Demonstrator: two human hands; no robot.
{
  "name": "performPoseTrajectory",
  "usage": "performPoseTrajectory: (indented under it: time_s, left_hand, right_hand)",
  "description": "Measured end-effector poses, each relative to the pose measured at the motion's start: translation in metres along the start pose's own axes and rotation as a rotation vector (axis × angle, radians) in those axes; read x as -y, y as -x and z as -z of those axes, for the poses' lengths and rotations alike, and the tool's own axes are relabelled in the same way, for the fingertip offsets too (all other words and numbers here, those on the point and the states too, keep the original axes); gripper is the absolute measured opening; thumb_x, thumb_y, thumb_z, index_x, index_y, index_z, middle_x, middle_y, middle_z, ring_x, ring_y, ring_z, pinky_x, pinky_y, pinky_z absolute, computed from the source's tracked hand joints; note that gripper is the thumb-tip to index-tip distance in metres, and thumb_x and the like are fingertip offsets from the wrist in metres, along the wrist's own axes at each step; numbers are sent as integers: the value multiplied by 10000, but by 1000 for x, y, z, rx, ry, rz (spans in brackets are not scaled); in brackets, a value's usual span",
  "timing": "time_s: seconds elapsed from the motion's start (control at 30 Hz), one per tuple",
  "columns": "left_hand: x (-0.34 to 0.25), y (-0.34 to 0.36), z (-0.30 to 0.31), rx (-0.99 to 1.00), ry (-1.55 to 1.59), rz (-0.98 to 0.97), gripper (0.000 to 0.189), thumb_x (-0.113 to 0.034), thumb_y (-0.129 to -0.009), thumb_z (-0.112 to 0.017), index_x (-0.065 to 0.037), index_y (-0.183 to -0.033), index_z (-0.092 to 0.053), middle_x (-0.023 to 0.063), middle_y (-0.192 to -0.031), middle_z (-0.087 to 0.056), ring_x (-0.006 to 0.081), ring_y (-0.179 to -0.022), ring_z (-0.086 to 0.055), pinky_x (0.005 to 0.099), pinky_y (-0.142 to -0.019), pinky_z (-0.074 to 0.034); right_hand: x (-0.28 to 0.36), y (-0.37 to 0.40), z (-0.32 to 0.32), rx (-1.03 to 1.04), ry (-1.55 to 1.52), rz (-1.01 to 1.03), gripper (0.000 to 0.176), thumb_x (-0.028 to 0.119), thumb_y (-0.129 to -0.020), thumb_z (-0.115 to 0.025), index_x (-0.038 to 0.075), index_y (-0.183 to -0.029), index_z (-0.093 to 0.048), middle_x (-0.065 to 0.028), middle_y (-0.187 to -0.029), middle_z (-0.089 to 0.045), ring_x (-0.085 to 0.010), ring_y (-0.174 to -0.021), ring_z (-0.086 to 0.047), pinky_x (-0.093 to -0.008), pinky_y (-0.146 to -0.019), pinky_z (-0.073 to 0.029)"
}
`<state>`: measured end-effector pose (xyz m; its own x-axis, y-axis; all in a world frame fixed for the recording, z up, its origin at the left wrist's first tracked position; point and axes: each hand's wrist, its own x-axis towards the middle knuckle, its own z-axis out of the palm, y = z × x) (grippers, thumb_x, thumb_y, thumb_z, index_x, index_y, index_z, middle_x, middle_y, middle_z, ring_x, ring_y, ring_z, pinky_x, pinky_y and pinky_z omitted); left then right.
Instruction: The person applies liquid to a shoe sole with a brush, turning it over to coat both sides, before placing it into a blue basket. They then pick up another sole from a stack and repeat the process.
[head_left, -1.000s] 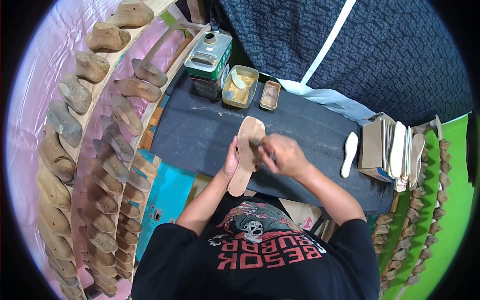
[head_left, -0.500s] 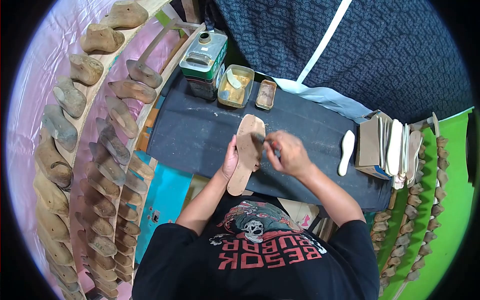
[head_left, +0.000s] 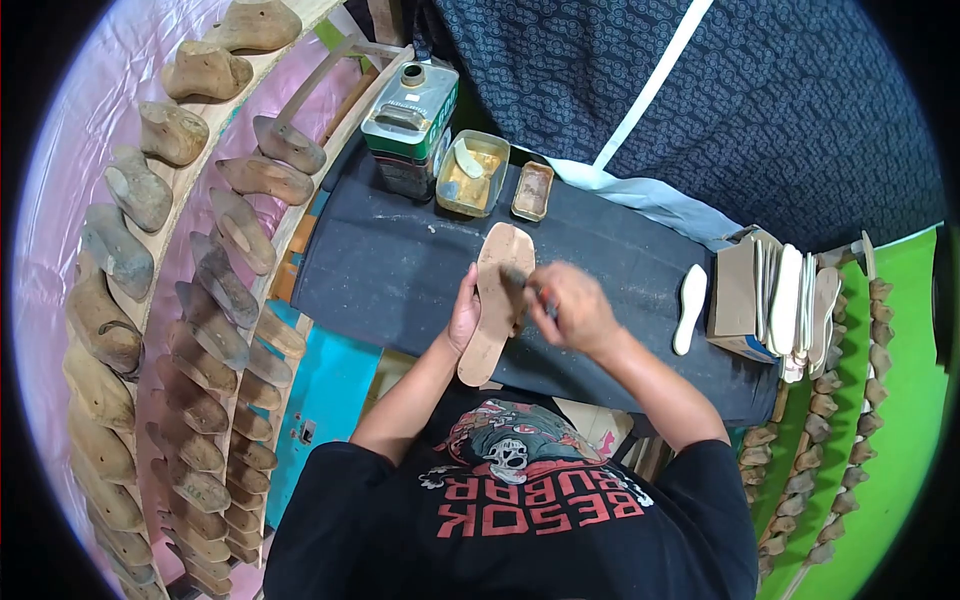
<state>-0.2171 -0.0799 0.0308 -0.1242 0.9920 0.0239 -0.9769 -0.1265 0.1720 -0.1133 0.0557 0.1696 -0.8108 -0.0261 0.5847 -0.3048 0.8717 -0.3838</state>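
Upright over the table's near edge is a tan shoe insole [head_left: 492,325], one broad face turned up to me. My left hand [head_left: 466,312] grips it by its left edge, thumb along the side and fingertips showing at the right edge. A small brush [head_left: 514,275] with a dark head and a reddish handle is pinched in my right hand [head_left: 575,305]. Its dark head meets the upper half of the insole, and my knuckles hide most of the handle.
On the dark-covered table [head_left: 620,270] stand a metal can [head_left: 410,125], a plastic tub [head_left: 472,175] and a smaller tray [head_left: 532,192]. One pale insole [head_left: 690,310] lies near a cardboard box [head_left: 742,295] filled with insoles. Wooden shoe lasts [head_left: 120,250] line racks at the left.
The insole has tilted slightly and shifted up a little in my left hand. My right hand's brush head has moved slightly left across its face.
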Motion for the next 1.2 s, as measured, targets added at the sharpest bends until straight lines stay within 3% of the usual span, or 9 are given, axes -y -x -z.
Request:
performPoseTrajectory:
  time_s: [0.07,0.37,0.5,0.6,0.7,0.8,0.87,1.13,1.2]
  left_hand:
    - [1,-6,-37,-464,-126,-158,774,-733,-963,-314,-140,-1424,-500,74,-1182,-661,234,-946,-678,357,-740,-558]
    - [0,-3,-19,-90,-73,21,778,-761,-948,-325,-117,-1312,-568,128,-996,-670,269,-757,-673,382,-614,-541]
    - [-1,-5,-12,-80,-71,10,753,-736,-966,-319,-127,-1339,-560,107,-1039,-674,261,-796,-678,385,-639,-548]
    - [-1,-7,-30,-352,-167,-116,745,-711,-978,-308,-167,-1459,-477,80,-1292,-622,242,-1005,-660,358,-759,-549]
    - [-1,-3,-35,-519,-76,-141,733,-709,-981,-314,-150,-1402,-532,50,-1126,-672,225,-872,-674,377,-689,-553]
    - [-6,5,-9,-146,-115,-33,751,-738,-964,-317,-127,-1321,-569,98,-1057,-679,250,-815,-671,378,-656,-534]
    - [-5,5,-9,-180,-93,-14,758,-751,-955,-318,-121,-1284,-581,111,-1017,-677,257,-786,-667,375,-639,-528]
    - [-15,12,0,-272,-133,-55,772,-759,-949,-327,-112,-1276,-592,96,-972,-679,245,-775,-665,382,-647,-532]
    - [-17,14,14,-249,-99,-53,785,-765,-945,-332,-104,-1277,-593,94,-946,-680,237,-769,-664,380,-644,-530]
  right_hand:
    - [17,9,-4,83,-129,46,199,52,-812,-723,19,-949,-583,-134,-807,-608,-320,-715,-632,-417,-658,-524]
    - [-27,-16,22,-107,44,-137,155,16,-839,-693,18,-929,-567,-130,-780,-589,-316,-678,-607,-402,-608,-503]
    - [-3,-6,14,-19,61,-39,166,32,-822,-707,15,-933,-585,-120,-747,-575,-319,-654,-601,-406,-602,-500]
    - [20,11,1,101,-67,41,201,1,-792,-709,24,-943,-579,-125,-789,-620,-308,-654,-613,-399,-610,-511]
    - [3,13,-4,46,-71,-12,175,26,-818,-705,15,-935,-577,-127,-806,-626,-318,-677,-620,-403,-627,-514]
    - [-19,-10,7,-34,15,-92,148,36,-862,-678,8,-951,-562,-129,-835,-627,-321,-710,-630,-387,-634,-518]
    - [-27,-15,9,-49,24,-181,165,40,-850,-690,17,-964,-574,-129,-823,-618,-316,-712,-630,-389,-640,-518]
    - [-11,-3,-14,104,-94,88,183,57,-841,-697,8,-989,-601,-143,-844,-646,-310,-744,-660,-390,-670,-537]
    - [-31,-14,-14,-12,-77,-260,145,71,-884,-680,-2,-985,-606,-161,-842,-651,-298,-730,-674,-379,-663,-542]
